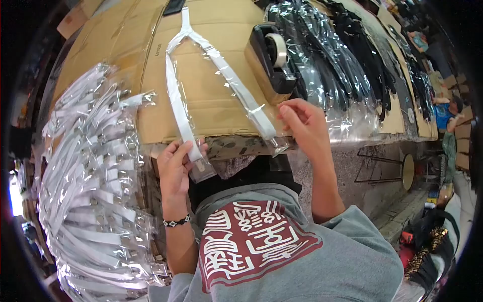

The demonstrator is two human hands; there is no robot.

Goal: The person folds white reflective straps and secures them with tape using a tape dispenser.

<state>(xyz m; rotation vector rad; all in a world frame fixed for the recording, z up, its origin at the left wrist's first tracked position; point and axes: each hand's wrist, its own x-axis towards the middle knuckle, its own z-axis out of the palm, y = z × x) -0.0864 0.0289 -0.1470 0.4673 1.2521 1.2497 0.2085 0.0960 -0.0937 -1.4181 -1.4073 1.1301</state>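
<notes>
A pair of white suspenders in clear plastic lies on the cardboard in an upside-down Y, its two straps running toward me. My left hand pinches the lower end of the left strap at the table's front edge, where the plastic hangs over. Beside the right strap, my right hand is raised with thumb and forefinger pressed together and the other fingers curled. Whatever is between those fingertips is too small to make out. Just beyond them stands a black tape dispenser with a roll of clear tape.
A big heap of bagged white suspenders hangs down at the left. Bagged black suspenders lie in rows at the right. Cardboard covers the table. A round stool is on the floor, and another person is at far right.
</notes>
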